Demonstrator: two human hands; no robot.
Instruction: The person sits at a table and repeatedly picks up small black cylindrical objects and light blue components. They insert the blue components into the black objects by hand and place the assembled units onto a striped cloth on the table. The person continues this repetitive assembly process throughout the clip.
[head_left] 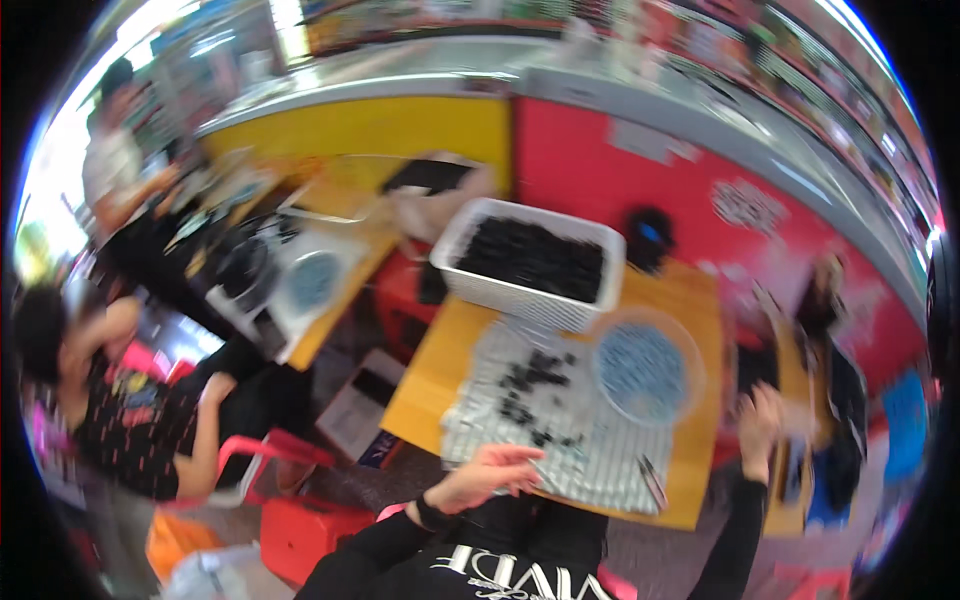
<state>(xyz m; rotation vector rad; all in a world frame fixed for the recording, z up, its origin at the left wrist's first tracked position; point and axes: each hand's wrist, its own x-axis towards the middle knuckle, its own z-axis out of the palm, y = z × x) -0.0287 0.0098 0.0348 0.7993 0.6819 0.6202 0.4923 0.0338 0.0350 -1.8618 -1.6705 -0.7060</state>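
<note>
Black pieces (538, 376) lie scattered on striped cloth (610, 462) just beyond the left hand (488, 479), which, like the right hand (761, 422), is loosely spread and apparently empty; one batch is out, but work appears unfinished, the white basket (520, 299) farther ahead being well filled.

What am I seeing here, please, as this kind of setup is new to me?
No machine here: a person works bare-handed, seen from a fisheye camera on their head, looking down, which bends straight edges. The left hand is by the near edge of a wooden table, the right hand past its right side. Neither visibly holds anything, though blur could hide something small. On the table are a white basket of black pieces, a clear tub of blue pieces, and a striped cloth bearing small dark pieces and a slim tool.
</note>
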